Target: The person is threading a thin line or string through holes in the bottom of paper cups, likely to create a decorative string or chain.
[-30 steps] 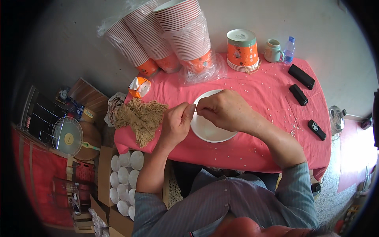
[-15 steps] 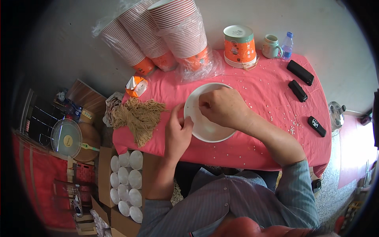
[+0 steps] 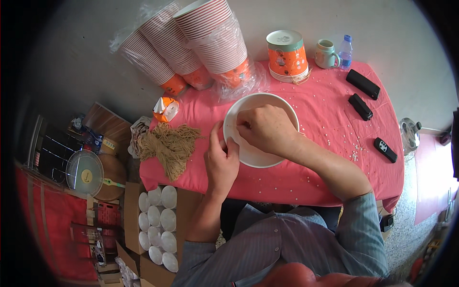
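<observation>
Our right grip curls closed over the bowl at the worktop's middle, hiding whatever it may pinch, while our left grip, thumb and fingers parted at the rim, seems to steady it. Yarn crowds our left side, bits litter the right, and stacked cups block the back.

Faint print on orange tub, none readable
</observation>
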The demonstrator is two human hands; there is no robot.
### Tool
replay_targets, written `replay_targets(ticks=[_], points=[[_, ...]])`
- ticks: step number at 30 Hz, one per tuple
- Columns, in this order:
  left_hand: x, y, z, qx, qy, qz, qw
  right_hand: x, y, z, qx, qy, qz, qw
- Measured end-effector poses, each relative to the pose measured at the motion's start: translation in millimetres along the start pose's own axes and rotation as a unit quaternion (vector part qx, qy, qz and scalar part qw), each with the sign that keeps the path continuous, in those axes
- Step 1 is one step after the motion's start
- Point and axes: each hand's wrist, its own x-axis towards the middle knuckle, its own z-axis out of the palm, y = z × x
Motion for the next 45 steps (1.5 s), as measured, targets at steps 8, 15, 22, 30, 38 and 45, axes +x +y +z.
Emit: replay_targets(ticks=[8, 15, 22, 30, 38, 45], points=[[-2, 0, 2, -0.003, 0.001, 0.009, 1.0, 0, -1, -1, -0.001, 0.0, -0.002, 1.0], [-4, 10, 1, 0.026, -0.017, 0.006, 0.999, 1, -1, 1, -0.009, -0.012, 0.0, 1.0], [-4, 8, -6, -0.037, -0.098, -0.037, 0.994, 2, 4, 8, -0.021, -0.026, 0.009, 0.999], [7, -10, -18, -0.085, -0.083, 0.053, 0.992, 1, 3, 6, -0.003, -0.043, -0.004, 0.999], [7, -10, -24, -0.052, -0.087, 0.042, 0.994, 0, -3, 5, -0.014, -0.06, -0.001, 0.998], [9, -16, -22, -0.035, -0.081, 0.039, 0.995, -1, -2, 7, -0.012, -0.05, -0.012, 0.999]])
